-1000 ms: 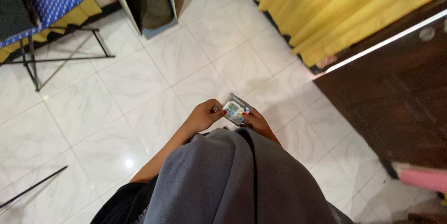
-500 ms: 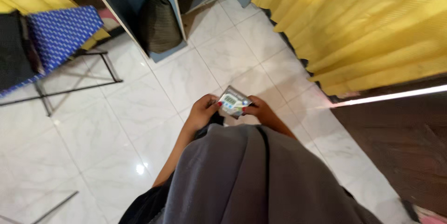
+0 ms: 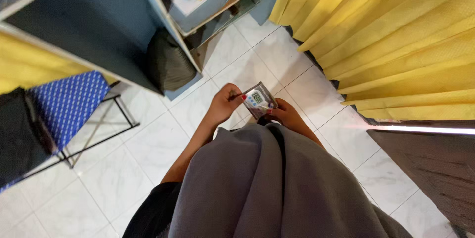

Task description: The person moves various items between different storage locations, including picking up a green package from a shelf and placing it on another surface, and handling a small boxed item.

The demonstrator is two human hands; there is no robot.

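Note:
A small digital timer (image 3: 259, 98) in a clear plastic wrapper sits between both hands, in front of my grey garment. My left hand (image 3: 224, 103) pinches the wrapper's left edge with thumb and fingers. My right hand (image 3: 285, 114) grips the timer's lower right side from beneath. The timer's display and coloured buttons face up toward me. The nails on both hands are painted red.
White marble-look floor tiles (image 3: 143, 139) lie below. A blue shelf unit (image 3: 99, 35) with a dark bag (image 3: 168, 62) stands ahead on the left. A folding frame with blue patterned cloth (image 3: 64, 104) is at the left. Yellow curtains (image 3: 396, 40) hang at the right, beside a dark wooden surface (image 3: 435, 169).
The view has tilted up and forward, bringing the shelf unit closer. Both hands kept hold of the timer and it sits slightly higher in view, tilted more on edge.

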